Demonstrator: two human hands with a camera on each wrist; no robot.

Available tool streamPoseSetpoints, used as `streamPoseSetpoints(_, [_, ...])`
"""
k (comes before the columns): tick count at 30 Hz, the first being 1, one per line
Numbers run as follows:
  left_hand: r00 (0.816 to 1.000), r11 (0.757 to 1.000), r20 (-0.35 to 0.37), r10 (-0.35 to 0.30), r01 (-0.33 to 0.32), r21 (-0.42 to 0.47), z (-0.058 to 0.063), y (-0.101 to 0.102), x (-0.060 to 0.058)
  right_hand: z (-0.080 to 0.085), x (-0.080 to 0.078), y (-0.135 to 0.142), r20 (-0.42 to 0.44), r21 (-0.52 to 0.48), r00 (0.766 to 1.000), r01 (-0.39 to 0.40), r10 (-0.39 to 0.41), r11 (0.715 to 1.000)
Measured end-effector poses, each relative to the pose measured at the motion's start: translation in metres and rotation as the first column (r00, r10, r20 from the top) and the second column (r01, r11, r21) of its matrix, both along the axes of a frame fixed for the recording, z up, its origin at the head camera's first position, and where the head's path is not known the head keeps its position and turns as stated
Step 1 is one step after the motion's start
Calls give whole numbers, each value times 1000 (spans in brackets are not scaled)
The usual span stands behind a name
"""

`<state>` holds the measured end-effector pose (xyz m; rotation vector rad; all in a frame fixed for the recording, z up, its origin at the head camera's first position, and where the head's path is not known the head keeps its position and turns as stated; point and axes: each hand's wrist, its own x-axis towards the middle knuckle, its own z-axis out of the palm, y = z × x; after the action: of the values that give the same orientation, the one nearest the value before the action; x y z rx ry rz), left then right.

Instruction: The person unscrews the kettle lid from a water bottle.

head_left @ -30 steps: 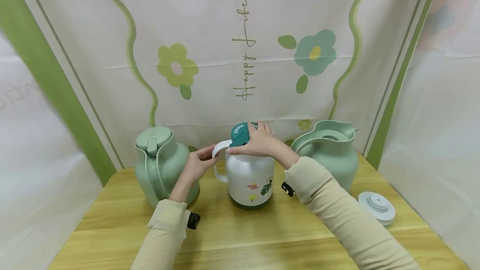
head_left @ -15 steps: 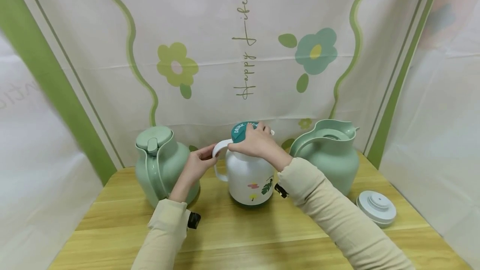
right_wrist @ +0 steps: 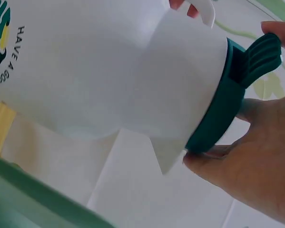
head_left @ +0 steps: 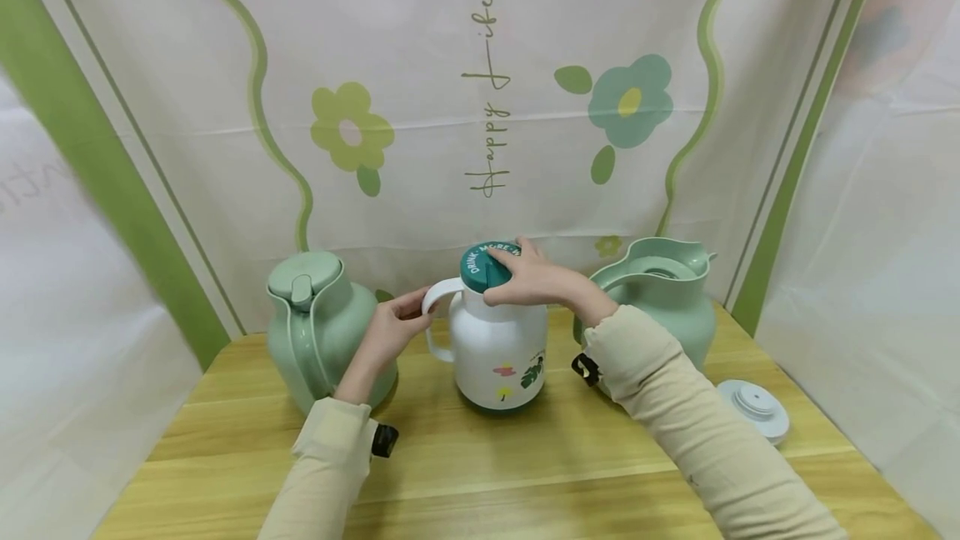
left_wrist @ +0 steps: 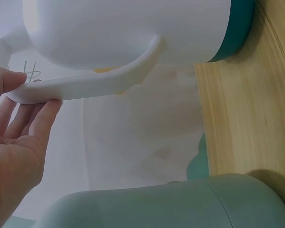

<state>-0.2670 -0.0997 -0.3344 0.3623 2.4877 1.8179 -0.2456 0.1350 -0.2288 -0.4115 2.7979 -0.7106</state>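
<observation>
A white thermos jug with printed leaves stands upright mid-table, capped by a teal lid with white lettering. At the jug's left, the left hand pinches the top bend of its white handle, thumb on one side and fingers on the other. Over the lid is the right hand. In the right wrist view its fingers bend around the rim of the lid, while the thumb tip sits right at the ridged teal lever. The palm hides part of the lid in the head view.
A lidded green jug stands close to the left forearm. Behind the right wrist is a second green jug, open at the top. A pale round lid lies at the right on the wooden table, partly behind the sleeve.
The right hand first shifted slightly left, then back right around the lid, uncovering more of the lettering. The left hand and the white jug stay in place.
</observation>
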Motion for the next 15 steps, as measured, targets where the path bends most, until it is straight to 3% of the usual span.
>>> streamPoseSetpoints(15, [1000, 1000, 17, 17, -17, 0, 1, 0, 2, 6, 0, 8, 44, -70, 995, -90, 93, 993])
